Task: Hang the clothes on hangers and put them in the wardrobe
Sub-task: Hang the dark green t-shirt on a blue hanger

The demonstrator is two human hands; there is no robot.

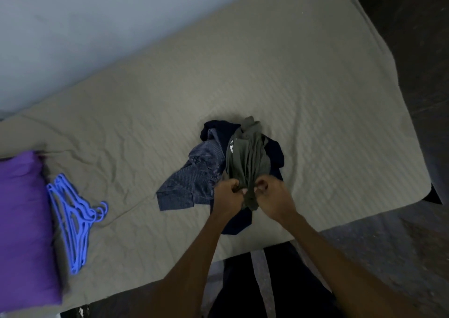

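I have both hands on the olive-grey garment (247, 157), which lies on top of the little heap of clothes in the middle of the bed (315, 79). My left hand (228, 196) has its fingers curled tight round a bunched edge of the cloth, and my right hand (272, 193) pinches the same edge just beside it, so each grip is closed on fabric and nothing else. The rest of the garment trails away toward twelve o'clock, over a dark navy piece (274, 152). A striped blue shirt (192, 176) spreads out from the heap toward eight o'clock.

By my reckoning this is the very start of the job: I am picking out the first garment and hunting for its neck or hem, and nothing is on a hanger yet. The blue hangers (75, 218) lie in a stack well apart, out at nine o'clock, just beside the purple pillow (21, 220).

Next I need to lift the garment free of the others, shake it open until I can find the collar, then let one hand go and reach left for a single hanger off the stack. The wardrobe is out of view, so I cannot say which way it lies.
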